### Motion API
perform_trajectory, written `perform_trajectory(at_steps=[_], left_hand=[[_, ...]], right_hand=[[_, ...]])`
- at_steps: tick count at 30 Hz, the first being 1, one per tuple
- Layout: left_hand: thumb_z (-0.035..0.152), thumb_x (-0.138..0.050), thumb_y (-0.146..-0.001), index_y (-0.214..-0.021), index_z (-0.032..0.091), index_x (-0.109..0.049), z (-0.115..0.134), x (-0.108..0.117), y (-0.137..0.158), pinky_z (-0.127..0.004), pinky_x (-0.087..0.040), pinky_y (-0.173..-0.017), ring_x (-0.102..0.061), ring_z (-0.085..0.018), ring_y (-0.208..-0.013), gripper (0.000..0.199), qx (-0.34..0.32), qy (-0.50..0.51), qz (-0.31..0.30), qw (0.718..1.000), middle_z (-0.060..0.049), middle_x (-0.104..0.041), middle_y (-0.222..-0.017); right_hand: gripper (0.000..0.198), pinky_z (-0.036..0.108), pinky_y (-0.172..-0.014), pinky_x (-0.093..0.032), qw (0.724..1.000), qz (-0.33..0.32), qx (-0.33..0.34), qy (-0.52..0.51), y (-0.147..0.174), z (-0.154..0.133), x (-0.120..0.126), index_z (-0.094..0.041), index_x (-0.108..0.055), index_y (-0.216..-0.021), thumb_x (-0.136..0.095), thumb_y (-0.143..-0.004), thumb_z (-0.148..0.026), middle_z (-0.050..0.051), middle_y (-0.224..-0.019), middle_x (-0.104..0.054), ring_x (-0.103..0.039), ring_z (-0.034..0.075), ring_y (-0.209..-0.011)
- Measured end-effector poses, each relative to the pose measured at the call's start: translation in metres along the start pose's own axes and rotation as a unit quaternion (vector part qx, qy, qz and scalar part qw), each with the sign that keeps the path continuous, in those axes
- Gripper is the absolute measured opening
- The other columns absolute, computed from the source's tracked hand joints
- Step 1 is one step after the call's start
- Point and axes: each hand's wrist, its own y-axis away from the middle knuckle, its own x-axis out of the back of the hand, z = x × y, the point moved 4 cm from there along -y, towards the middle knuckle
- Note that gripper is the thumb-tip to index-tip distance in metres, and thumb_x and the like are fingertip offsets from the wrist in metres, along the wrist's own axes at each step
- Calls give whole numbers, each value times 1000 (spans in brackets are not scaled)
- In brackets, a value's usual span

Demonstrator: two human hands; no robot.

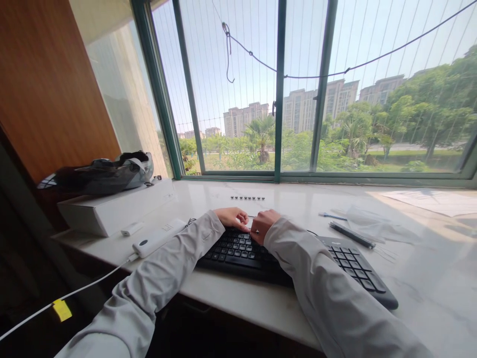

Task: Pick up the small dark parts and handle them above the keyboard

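A black keyboard (pixel 238 248) lies on the white marble counter in front of me, partly covered by my right forearm. My left hand (pixel 233 217) is at its back edge, fingers curled and thumb pointing to the right. Close beside it, my right hand (pixel 264 224) is closed, its fingertips down on the upper key rows. Whatever is between the fingers of either hand is hidden or too small to make out. Behind the hands, several small dark pieces like keycaps (pixel 248 198) stand in a row.
To the left are a white power strip (pixel 158 238) with a cable, a small white adapter (pixel 132 228) and a white box (pixel 115 209) under a dark bag (pixel 104 174). A black pen-like tool (pixel 352 234), clear plastic (pixel 372 221) and paper (pixel 432 201) lie right.
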Motion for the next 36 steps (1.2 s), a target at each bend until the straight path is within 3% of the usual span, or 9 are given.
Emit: perform_trajectory(at_steps=[3, 7, 11, 17, 23, 31, 36], left_hand=[[54, -75, -62, -85, 17, -59, -10, 7, 0, -20, -34, -54, -45, -8, -58, 47, 46, 26, 39, 998, 1, -59, -77], [53, -72, -66, -90, 16, -61, -32, 26, 0, -22, -35, -51, -48, -10, -58, 45, 112, 8, 187, 976, -2, -63, -79], [45, -72, -68, -89, 15, -66, -52, 42, 8, -25, -42, -66, -60, -16, -75, 37, 157, -79, 313, 933, -5, -67, -84], [45, -68, -72, -90, 25, -67, -64, 52, 24, -26, -42, -70, -62, -18, -87, 27, 269, -175, 396, 861, 0, -69, -93], [43, -65, -74, -91, 27, -65, -70, 59, 32, -25, -41, -72, -61, -18, -89, 23, 300, -238, 407, 829, 2, -70, -91], [45, -61, -77, -93, 25, -66, -108, 84, 12, -24, -42, -74, -61, -20, -95, 27, 330, -282, 309, 846, -1, -70, -99], [34, -59, -82, -115, 27, -62, -120, 109, -23, -26, -42, -84, -58, -21, -107, 34, 311, -317, 280, 851, -2, -67, -114]], right_hand=[[34, 34, -70, -45, 999, 34, -19, 2, 3, 8, 1, -23, -76, -89, -46, -85, -36, 14, -85, -72, -68, 26, -79], [36, 34, -70, -45, 997, 68, -32, -13, 3, 13, 3, -28, -74, -101, -42, -87, -37, 11, -85, -73, -67, 25, -78], [33, 31, -70, -46, 998, 30, -8, -50, 2, 11, -2, -36, -72, -106, -50, -82, -41, 7, -88, -74, -68, 23, -79], [30, 30, -68, -46, 997, 28, -13, -77, 3, 10, -1, -36, -75, -101, -54, -79, -36, 6, -89, -74, -68, 23, -79], [28, 32, -69, -47, 997, 46, -22, -60, 2, 17, 7, -26, -77, -92, -53, -77, -26, 10, -90, -74, -67, 25, -81], [31, 34, -69, -50, 996, 20, -72, -46, 1, 30, 5, -16, -73, -98, -52, -76, -22, 17, -96, -71, -67, 27, -87], [33, 36, -70, -51, 995, 32, -78, -46, 1, 32, 7, -15, -72, -102, -51, -78, -22, 18, -96, -71, -67, 28, -89]])
